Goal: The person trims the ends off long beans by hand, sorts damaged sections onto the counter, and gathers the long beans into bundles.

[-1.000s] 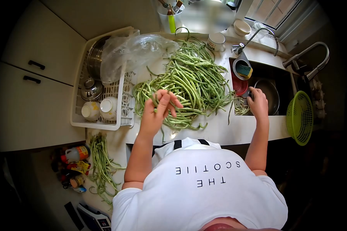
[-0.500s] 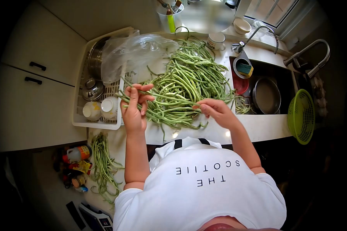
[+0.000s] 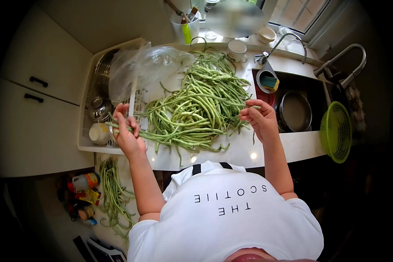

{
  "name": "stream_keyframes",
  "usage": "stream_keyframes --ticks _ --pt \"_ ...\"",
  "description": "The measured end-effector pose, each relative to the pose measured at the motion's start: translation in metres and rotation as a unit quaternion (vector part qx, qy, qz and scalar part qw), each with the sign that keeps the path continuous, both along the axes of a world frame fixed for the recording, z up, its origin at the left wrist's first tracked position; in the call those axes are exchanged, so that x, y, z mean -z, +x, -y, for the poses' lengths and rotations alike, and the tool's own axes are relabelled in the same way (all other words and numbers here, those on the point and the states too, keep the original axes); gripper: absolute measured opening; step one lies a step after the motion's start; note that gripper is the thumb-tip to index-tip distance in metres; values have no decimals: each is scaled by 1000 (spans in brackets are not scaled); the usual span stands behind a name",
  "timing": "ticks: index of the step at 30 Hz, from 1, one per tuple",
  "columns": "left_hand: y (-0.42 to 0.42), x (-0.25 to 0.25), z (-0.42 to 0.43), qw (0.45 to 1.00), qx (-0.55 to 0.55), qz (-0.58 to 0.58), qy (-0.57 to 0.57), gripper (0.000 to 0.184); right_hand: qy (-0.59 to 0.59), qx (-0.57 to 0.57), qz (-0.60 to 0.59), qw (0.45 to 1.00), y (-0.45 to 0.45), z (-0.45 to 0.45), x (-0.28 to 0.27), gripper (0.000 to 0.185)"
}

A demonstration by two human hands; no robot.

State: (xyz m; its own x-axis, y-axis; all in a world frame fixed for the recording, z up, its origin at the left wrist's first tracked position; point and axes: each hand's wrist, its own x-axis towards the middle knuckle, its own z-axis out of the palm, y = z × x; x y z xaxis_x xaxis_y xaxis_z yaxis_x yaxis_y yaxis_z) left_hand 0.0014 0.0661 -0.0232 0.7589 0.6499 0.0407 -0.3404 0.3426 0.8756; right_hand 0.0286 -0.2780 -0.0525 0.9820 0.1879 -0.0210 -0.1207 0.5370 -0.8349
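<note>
A big heap of long green beans [image 3: 201, 100] is spread over the white counter [image 3: 231, 153] before me. To the left of the heap, my left hand [image 3: 130, 135] is closed around several long beans, whose ends stick out past the fingers. My right hand [image 3: 263, 120] is at the heap's right side, near the sink. Its thumb and fingers pinch the end of a green bean, most of it hidden by the fingers.
A white dish rack [image 3: 84, 126] with a pot, lid and bowl stands left, a clear plastic bag [image 3: 148, 65] over it. The sink [image 3: 321, 100] holds a round pan [image 3: 295, 111]. A green colander [image 3: 336, 133] leans at its right. More beans [image 3: 113, 196] lie lower left beside bottles [image 3: 85, 181].
My hands have moved apart: the left toward the dish rack with its beans, the right up and rightward toward the sink. The view has shifted slightly.
</note>
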Motion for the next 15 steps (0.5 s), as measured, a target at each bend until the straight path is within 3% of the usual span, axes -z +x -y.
stream_keyframes --ticks 3,5,9,10,11,13,15 --pt "2 1 10 998 -34 -6 53 27 -30 -18 34 999 -2 -1 -8 16" --pt "-2 7 14 980 103 -84 147 31 -76 -43 60 994 -3 -9 -12 10" --pt "-1 10 75 909 296 -11 294 33 -115 -91 31 989 -5 -45 -17 8" --pt "-5 8 81 873 373 -66 308 33 -113 -96 34 988 -5 -52 -20 8" --pt "-9 0 92 861 412 -51 294 33 -164 -92 52 981 -7 -58 -23 7" --pt "-13 4 102 866 421 -53 263 32 -266 -54 100 957 -6 -62 -16 10" --pt "-13 2 107 875 419 -55 237 30 -279 -31 137 950 -6 -66 -20 12"
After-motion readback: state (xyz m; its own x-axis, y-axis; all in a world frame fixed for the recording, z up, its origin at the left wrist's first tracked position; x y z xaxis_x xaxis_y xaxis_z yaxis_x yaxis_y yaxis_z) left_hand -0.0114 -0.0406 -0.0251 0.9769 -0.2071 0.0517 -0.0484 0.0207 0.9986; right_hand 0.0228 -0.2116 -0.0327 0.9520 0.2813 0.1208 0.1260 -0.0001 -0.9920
